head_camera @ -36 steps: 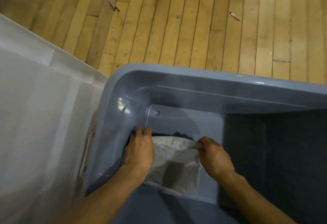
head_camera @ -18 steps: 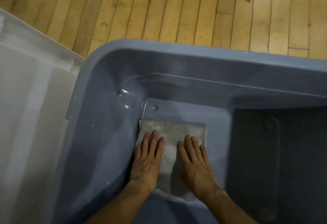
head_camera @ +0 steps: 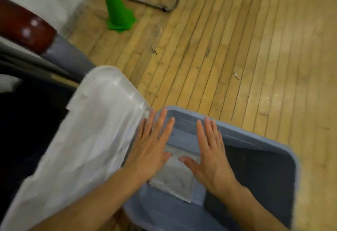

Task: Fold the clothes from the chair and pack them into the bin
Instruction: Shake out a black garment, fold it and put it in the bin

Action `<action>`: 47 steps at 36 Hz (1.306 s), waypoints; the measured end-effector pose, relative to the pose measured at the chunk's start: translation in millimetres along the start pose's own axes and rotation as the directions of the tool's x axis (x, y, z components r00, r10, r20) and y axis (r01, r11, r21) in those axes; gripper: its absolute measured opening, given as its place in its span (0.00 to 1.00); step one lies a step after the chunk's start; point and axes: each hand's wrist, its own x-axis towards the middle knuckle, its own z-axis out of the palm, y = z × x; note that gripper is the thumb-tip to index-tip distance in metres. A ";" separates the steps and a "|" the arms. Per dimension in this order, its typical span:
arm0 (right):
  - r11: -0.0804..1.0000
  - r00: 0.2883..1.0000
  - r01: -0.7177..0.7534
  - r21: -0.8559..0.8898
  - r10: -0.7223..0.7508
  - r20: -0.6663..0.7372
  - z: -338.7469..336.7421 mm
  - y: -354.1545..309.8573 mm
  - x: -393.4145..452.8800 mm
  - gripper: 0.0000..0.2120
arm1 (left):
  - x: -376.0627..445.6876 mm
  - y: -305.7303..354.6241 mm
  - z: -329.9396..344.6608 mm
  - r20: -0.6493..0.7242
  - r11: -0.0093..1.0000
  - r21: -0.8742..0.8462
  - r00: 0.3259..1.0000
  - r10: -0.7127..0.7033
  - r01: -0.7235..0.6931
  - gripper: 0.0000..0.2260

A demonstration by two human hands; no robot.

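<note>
Below, both hands, left hand [head_camera: 151, 150] and right hand [head_camera: 211, 156], spread flat and empty above the folded pale-grey cloth [head_camera: 175, 178] on the floor of the blue-grey plastic bin [head_camera: 269, 176]. Risk: a trailing finger could snag and unfold it.

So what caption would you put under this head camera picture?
Both open hands, left and right, hover above a folded grey cloth lying in the blue bin.
</note>
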 end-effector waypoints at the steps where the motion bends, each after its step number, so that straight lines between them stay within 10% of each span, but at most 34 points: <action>1: 0.999 0.999 0.041 0.017 -0.040 -0.037 -19.4 -17.6 6.4 0.44 | 1.7 -6.8 -27.2 -0.066 1.000 -0.019 0.998 -0.009 0.008 0.50; 11: 0.920 0.920 0.390 0.049 -0.387 -0.060 -145.3 -276.9 93.3 0.38 | -83.7 -142.9 -277.5 -0.281 0.885 -0.001 0.849 -0.447 0.465 0.40; 25: 0.934 0.765 0.347 0.080 -0.332 0.551 33.8 -483.5 86.1 0.29 | -300.5 -324.2 -218.4 0.017 0.468 -0.043 0.469 -0.883 0.883 0.33; 31: 0.975 0.868 -0.215 0.063 0.161 0.471 101.3 -512.0 111.5 0.33 | -342.6 -362.7 -176.9 0.098 0.569 -0.136 0.583 -0.807 0.811 0.25; 34: 0.927 0.850 -0.373 0.037 0.325 0.414 121.5 -506.9 128.1 0.19 | -336.1 -357.9 -174.2 0.182 0.487 -0.324 0.559 -0.809 0.811 0.18; 39: 0.987 0.934 -0.154 0.056 0.127 0.333 117.6 -519.2 129.6 0.07 | -315.8 -343.6 -168.9 0.193 0.333 -0.655 0.576 -0.794 0.678 0.10; 47: 0.845 0.945 -0.021 0.534 -0.158 0.287 33.5 -573.4 114.4 0.12 | -273.1 -323.2 -217.8 0.193 0.133 -0.862 0.560 -0.806 0.489 0.31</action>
